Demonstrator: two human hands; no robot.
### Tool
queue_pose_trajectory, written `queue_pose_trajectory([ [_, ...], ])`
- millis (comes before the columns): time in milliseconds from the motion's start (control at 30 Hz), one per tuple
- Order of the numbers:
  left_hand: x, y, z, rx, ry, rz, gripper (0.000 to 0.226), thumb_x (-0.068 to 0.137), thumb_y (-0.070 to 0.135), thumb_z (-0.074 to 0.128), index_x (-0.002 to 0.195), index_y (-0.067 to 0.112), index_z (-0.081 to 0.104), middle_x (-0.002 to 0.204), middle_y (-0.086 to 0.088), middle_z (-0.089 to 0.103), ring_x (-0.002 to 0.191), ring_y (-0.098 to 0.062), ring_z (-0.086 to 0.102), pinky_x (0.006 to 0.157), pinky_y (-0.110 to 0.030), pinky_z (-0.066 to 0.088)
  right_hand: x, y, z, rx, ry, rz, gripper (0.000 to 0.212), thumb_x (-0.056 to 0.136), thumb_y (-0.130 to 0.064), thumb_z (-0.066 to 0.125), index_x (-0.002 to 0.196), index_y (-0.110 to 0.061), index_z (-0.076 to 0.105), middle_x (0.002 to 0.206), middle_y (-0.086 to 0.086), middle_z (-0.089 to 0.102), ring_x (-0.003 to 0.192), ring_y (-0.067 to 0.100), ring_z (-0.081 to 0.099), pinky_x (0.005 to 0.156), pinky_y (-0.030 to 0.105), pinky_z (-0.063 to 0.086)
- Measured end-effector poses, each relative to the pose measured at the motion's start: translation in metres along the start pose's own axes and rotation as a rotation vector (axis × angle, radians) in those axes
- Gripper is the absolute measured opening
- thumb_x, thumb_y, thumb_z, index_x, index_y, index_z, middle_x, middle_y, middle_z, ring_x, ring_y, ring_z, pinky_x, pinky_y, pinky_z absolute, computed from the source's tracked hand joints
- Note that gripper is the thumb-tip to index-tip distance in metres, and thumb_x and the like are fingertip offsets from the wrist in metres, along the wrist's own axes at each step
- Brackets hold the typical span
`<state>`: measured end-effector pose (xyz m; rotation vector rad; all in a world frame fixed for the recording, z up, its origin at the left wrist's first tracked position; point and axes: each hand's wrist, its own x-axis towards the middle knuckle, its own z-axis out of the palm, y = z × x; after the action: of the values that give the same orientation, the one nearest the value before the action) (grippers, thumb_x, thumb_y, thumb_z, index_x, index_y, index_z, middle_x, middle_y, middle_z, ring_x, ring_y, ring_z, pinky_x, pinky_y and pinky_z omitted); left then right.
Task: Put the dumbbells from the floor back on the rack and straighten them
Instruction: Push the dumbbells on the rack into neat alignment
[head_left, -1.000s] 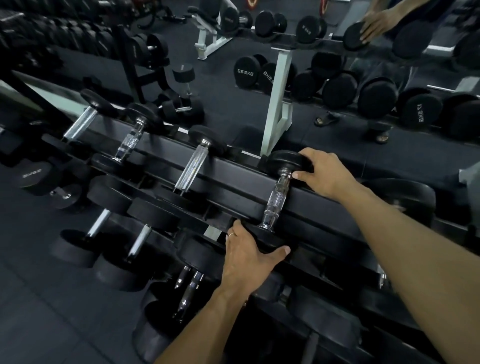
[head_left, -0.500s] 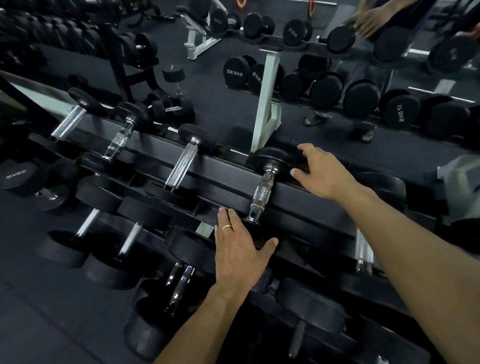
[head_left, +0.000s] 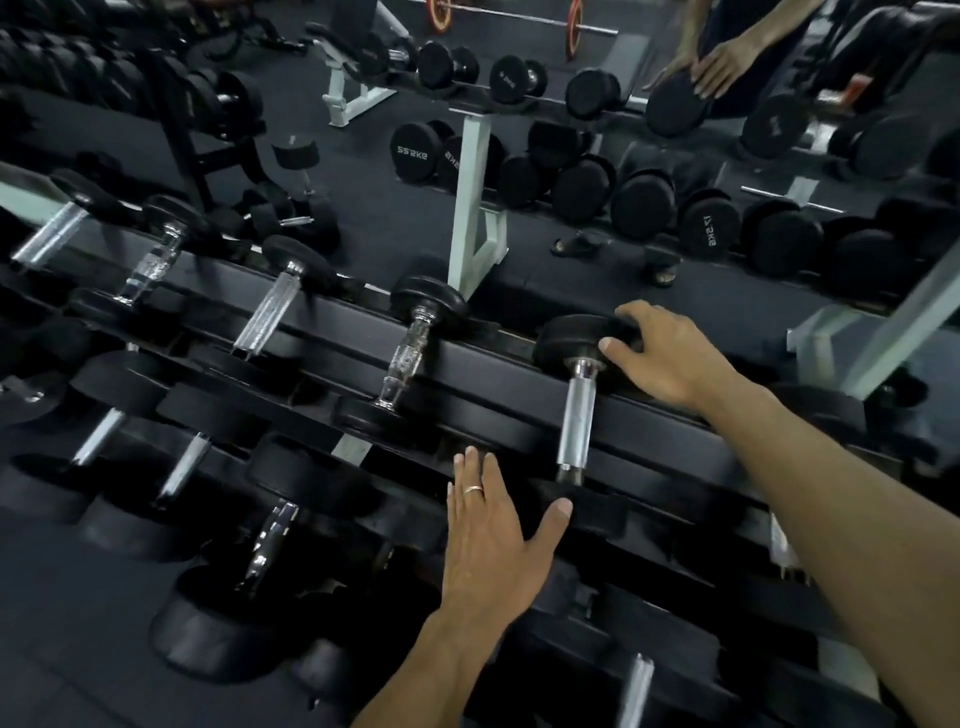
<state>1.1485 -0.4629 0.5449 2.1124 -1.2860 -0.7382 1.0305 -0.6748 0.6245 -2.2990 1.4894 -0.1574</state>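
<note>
**Squaring a dumbbell on the top rail**

Working along the rack (head_left: 519, 364), we see the top row seated, so mostly straightening remains. Our right hand (head_left: 670, 358) curls over the far head of the dumbbell (head_left: 576, 415) at the rack's back edge; our left hand (head_left: 488, 525) lies spread against its near head at the front rail.
</note>
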Motion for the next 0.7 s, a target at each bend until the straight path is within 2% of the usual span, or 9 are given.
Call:
queue_pose_trajectory([
  [133,-0.013,0.02,0.02,-0.09,0.02,-0.144,0.115,0.072,0.077,0.053,0.153,0.012,0.005,0.161,-0.007,0.008,0.148,-0.021,0.011,0.119,-0.04,0.023,-0.007,0.013,0.001,0.051,-0.048,-0.014,0.066,0.094,-0.043,0.06,0.148,-0.014,0.035,0.141,0.013,0.05,0.129,0.032,0.048,0.103,0.035,0.037],
  [233,-0.015,0.033,0.032,-0.13,0.025,-0.262,0.131,0.059,0.081,0.062,0.153,0.013,0.001,0.159,-0.009,0.014,0.145,-0.023,0.022,0.116,-0.04,0.029,-0.001,0.018,0.002,0.106,-0.071,-0.027,0.073,0.091,-0.041,0.065,0.151,-0.016,0.031,0.143,0.012,0.048,0.131,0.03,0.046,0.105,0.034,0.036],
  [333,-0.01,0.04,0.041,-0.111,0.064,-0.301,0.136,0.054,0.078,0.069,0.151,0.01,0.002,0.155,-0.014,0.022,0.141,-0.026,0.031,0.113,-0.035,0.033,0.012,0.017,0.005,0.117,-0.104,-0.059,0.075,0.086,-0.035,0.073,0.149,-0.018,0.034,0.138,0.011,0.051,0.13,0.029,0.047,0.106,0.035,0.036],
  [433,-0.006,0.037,0.044,-0.1,0.07,-0.294,0.134,0.057,0.072,0.072,0.15,0.007,0.003,0.155,-0.015,0.023,0.143,-0.025,0.025,0.113,-0.031,0.029,0.022,0.021,0.012,0.091,-0.134,-0.093,0.05,0.084,-0.029,0.076,0.127,-0.02,0.05,0.114,0.003,0.06,0.113,0.027,0.057,0.095,0.034,0.044],
  [500,-0.005,0.034,0.044,-0.118,0.063,-0.283,0.132,0.059,0.07,0.073,0.151,0.006,0.002,0.156,-0.013,0.02,0.146,-0.024,0.019,0.116,-0.032,0.025,0.026,0.023,0.014,0.088,-0.115,-0.116,0.039,0.084,-0.03,0.076,0.114,-0.021,0.053,0.104,0.002,0.062,0.102,0.026,0.061,0.09,0.037,0.048],
  [700,0.0,0.029,0.039,-0.119,0.062,-0.248,0.13,0.06,0.067,0.075,0.151,0.006,0.005,0.156,-0.01,0.02,0.144,-0.022,0.023,0.116,-0.031,0.027,0.023,0.033,0.018,0.132,-0.074,-0.12,0.035,0.084,-0.031,0.075,0.111,-0.022,0.054,0.101,0.002,0.064,0.093,0.024,0.061,0.085,0.037,0.05],
])
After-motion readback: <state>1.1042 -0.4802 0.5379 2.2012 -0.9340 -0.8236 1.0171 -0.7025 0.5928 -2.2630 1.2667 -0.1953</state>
